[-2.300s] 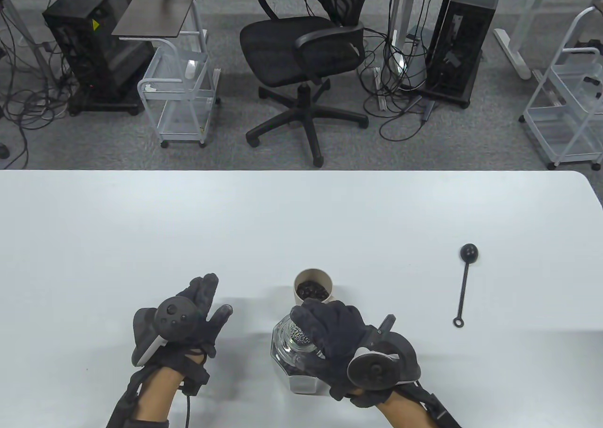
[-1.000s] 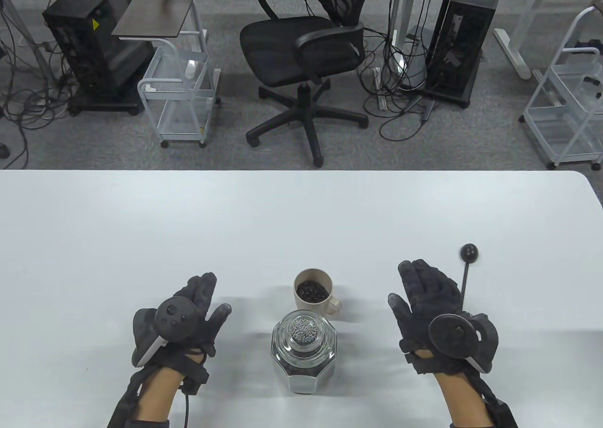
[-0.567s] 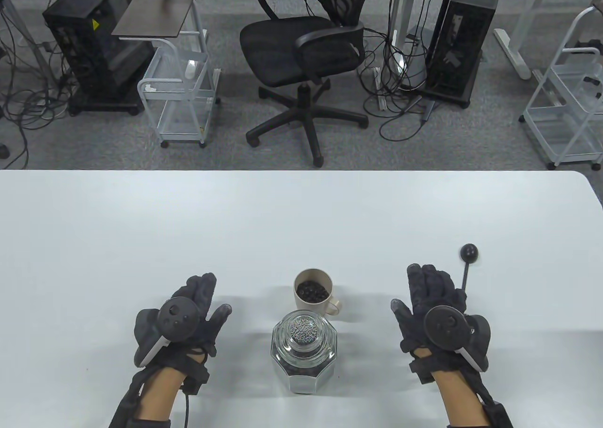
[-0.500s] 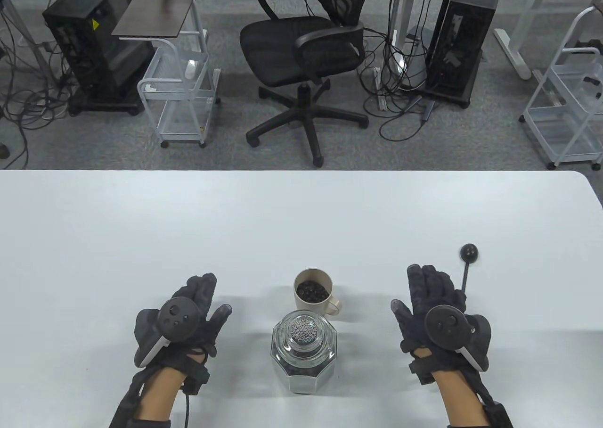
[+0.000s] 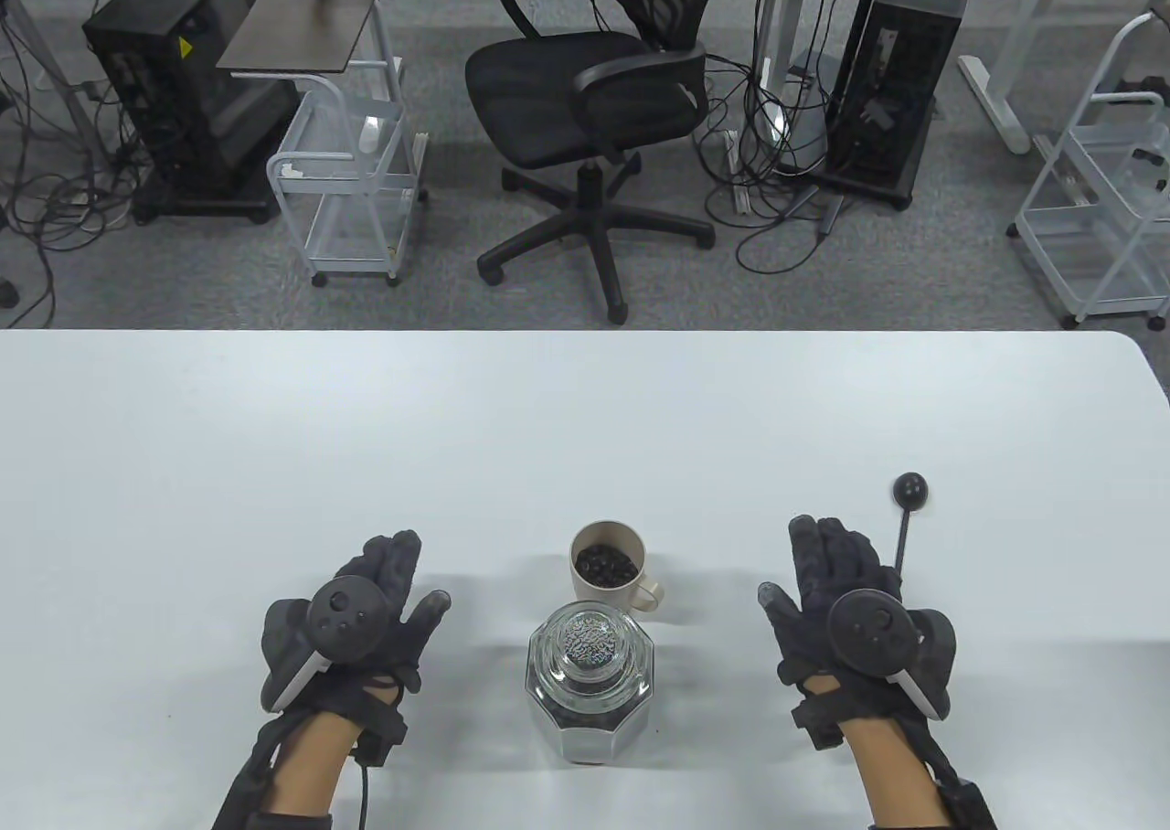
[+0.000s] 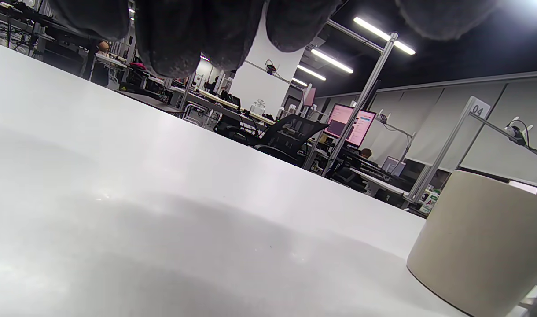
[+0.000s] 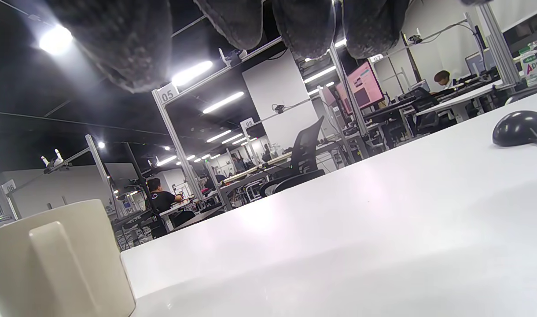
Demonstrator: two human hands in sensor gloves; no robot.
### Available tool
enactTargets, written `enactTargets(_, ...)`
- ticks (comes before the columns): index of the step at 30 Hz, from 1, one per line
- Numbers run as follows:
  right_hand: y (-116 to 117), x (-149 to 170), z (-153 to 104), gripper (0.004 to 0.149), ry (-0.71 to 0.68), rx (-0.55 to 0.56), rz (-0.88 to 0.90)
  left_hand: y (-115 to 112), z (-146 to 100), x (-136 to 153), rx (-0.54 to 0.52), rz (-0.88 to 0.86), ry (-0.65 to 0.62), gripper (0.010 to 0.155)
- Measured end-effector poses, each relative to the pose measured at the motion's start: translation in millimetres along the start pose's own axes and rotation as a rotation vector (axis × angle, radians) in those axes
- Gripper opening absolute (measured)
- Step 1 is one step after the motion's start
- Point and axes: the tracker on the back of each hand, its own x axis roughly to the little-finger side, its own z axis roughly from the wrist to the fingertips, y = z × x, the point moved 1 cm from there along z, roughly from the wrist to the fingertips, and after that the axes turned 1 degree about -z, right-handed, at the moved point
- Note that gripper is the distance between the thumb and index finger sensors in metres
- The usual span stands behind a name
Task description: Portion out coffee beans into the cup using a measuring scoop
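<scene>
A beige cup point(image 5: 607, 569) holding dark coffee beans stands near the table's front middle, its handle toward the right; it also shows in the wrist views point(image 6: 484, 242) point(image 7: 53, 264). Just in front of it stands a glass jar point(image 5: 590, 675) with its glass lid on. The black measuring scoop point(image 5: 905, 524) lies on the table at the right, bowl point(image 7: 519, 127) at the far end. My left hand point(image 5: 393, 583) rests flat on the table left of the jar, holding nothing. My right hand point(image 5: 823, 565) lies flat right of the jar, fingers straight, beside the scoop's handle.
The white table point(image 5: 548, 428) stretches far beyond the objects. Behind its far edge are an office chair point(image 5: 594, 99), wire carts point(image 5: 347, 181) and computer towers point(image 5: 174, 80) on the floor.
My right hand let go of the jar lid and moved right to the table beside the scoop, then settled slightly back. The left hand stayed put.
</scene>
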Motion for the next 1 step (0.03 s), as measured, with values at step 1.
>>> enactTargets(1, 0.0, 0.3, 0.1, 0.075, 0.001, -0.001, 0.001, -0.4, 0.0, 0.1, 0.002, -0.001, 0.001, 0.084)
